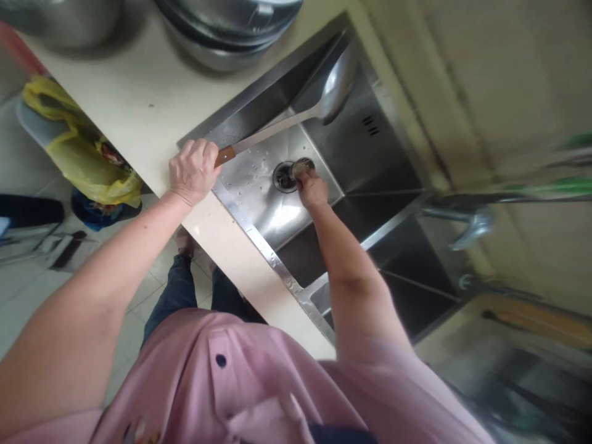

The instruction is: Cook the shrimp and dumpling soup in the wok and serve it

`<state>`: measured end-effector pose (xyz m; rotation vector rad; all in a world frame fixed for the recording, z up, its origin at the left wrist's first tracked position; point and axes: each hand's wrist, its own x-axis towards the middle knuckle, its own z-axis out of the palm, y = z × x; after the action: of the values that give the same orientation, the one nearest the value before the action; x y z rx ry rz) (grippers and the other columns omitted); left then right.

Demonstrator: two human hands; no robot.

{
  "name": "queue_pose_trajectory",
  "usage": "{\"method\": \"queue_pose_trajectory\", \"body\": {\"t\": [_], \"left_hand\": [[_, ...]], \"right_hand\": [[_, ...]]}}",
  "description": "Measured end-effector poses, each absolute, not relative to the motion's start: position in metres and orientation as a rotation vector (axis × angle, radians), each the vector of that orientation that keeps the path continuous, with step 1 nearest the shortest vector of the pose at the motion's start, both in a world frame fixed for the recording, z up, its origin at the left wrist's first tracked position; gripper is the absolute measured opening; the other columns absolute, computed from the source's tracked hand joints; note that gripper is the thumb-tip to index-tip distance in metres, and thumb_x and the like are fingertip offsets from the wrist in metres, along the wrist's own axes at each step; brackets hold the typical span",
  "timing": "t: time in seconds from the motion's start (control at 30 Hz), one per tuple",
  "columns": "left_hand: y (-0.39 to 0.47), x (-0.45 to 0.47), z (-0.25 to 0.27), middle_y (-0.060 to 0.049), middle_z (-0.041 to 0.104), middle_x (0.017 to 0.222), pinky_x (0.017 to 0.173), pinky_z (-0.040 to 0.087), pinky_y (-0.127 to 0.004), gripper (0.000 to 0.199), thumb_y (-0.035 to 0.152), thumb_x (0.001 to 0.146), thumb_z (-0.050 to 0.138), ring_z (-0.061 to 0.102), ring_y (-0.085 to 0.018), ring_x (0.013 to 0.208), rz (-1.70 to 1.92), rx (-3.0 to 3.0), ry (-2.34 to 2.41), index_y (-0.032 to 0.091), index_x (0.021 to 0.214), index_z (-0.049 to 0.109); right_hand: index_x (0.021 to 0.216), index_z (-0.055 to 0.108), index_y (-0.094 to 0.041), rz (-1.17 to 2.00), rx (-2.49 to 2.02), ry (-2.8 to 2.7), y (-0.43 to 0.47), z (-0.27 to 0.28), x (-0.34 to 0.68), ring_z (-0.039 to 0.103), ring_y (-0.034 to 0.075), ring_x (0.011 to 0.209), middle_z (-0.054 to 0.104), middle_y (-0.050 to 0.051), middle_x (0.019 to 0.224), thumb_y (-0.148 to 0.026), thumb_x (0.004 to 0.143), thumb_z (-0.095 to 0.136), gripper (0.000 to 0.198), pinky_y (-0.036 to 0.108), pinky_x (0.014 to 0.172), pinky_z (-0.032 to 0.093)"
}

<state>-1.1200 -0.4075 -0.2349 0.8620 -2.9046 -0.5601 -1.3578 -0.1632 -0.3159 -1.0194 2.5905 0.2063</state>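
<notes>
My left hand (195, 168) is closed around the brown wooden handle of a large metal ladle (277, 129) at the sink's near left edge. The ladle's shaft slants up across the basin, and its broad bowl is at the far corner. Down in the stainless steel sink (259, 179), my right hand (313, 187) pinches a small round drain strainer (303, 165). It is tilted and held just beside the dark drain hole (285, 177), partly overlapping it in view. My fingertips cover part of the strainer. Water drops dot the basin floor.
Stacked metal bowls (231, 37) stand on the pale counter (134, 92) beyond the sink. To the right are a second basin (411, 253) and a faucet (472, 225). A bin with a yellow bag (78, 160) is on the floor at left.
</notes>
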Motion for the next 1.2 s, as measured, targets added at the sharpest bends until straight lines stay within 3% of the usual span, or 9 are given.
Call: {"method": "queue_pose_trajectory", "body": {"t": [0.57, 0.87, 1.0, 1.07, 1.13, 1.2], "left_hand": [[-0.411, -1.118, -0.24, -0.018, 0.064, 0.113, 0.091, 0.049, -0.047, 0.038, 0.045, 0.088, 0.063, 0.056, -0.038, 0.117, -0.703, 0.812, -2.83, 0.018, 0.114, 0.059], [-0.413, -1.12, -0.247, -0.015, 0.067, 0.107, 0.087, 0.049, -0.039, 0.026, 0.04, 0.092, 0.059, 0.059, -0.032, 0.111, -0.608, 0.733, -2.807, 0.018, 0.107, 0.063], [-0.408, -1.116, -0.225, -0.017, 0.068, 0.107, 0.082, 0.049, -0.036, 0.029, 0.04, 0.094, 0.058, 0.063, -0.031, 0.106, -0.561, 0.658, -2.906, 0.015, 0.108, 0.063], [-0.405, -1.108, -0.209, -0.017, 0.069, 0.109, 0.075, 0.049, -0.034, 0.032, 0.04, 0.096, 0.056, 0.066, -0.029, 0.102, -0.554, 0.577, -3.005, 0.013, 0.112, 0.063], [-0.405, -1.093, -0.194, -0.016, 0.07, 0.108, 0.068, 0.048, -0.032, 0.032, 0.039, 0.096, 0.057, 0.068, -0.027, 0.093, -0.578, 0.552, -3.05, 0.014, 0.114, 0.064], [-0.406, -1.068, -0.183, -0.013, 0.071, 0.101, 0.063, 0.045, -0.03, 0.027, 0.038, 0.095, 0.058, 0.068, -0.024, 0.085, -0.675, 0.563, -3.027, 0.015, 0.109, 0.065]], "right_hand": [[0.139, 0.061, -0.02, 0.115, -0.915, 2.577, -0.181, -0.336, -1.342, 0.061, 0.026, 0.103, 0.059, 0.015, 0.137, -0.022, 0.095, 0.045, 0.046, 0.038, 0.091, 0.048], [0.134, 0.063, -0.017, 0.137, -0.925, 2.663, -0.166, -0.317, -1.342, 0.062, 0.027, 0.102, 0.06, 0.017, 0.136, -0.023, 0.092, 0.047, 0.046, 0.036, 0.089, 0.048], [0.128, 0.067, -0.014, 0.081, -1.014, 2.672, -0.158, -0.298, -1.341, 0.065, 0.027, 0.094, 0.063, 0.021, 0.129, -0.02, 0.086, 0.048, 0.046, 0.035, 0.079, 0.051], [0.122, 0.071, -0.019, 0.086, -1.02, 2.731, -0.154, -0.29, -1.342, 0.066, 0.027, 0.083, 0.069, 0.019, 0.117, -0.024, 0.084, 0.048, 0.045, 0.035, 0.07, 0.05], [0.112, 0.075, -0.015, 0.08, -1.061, 2.732, -0.15, -0.285, -1.345, 0.066, 0.03, 0.072, 0.07, 0.025, 0.103, -0.026, 0.078, 0.05, 0.043, 0.037, 0.059, 0.046], [0.104, 0.076, -0.02, 0.093, -1.106, 2.779, -0.149, -0.28, -1.349, 0.066, 0.03, 0.07, 0.07, 0.023, 0.095, -0.03, 0.075, 0.052, 0.039, 0.037, 0.055, 0.043]]}}
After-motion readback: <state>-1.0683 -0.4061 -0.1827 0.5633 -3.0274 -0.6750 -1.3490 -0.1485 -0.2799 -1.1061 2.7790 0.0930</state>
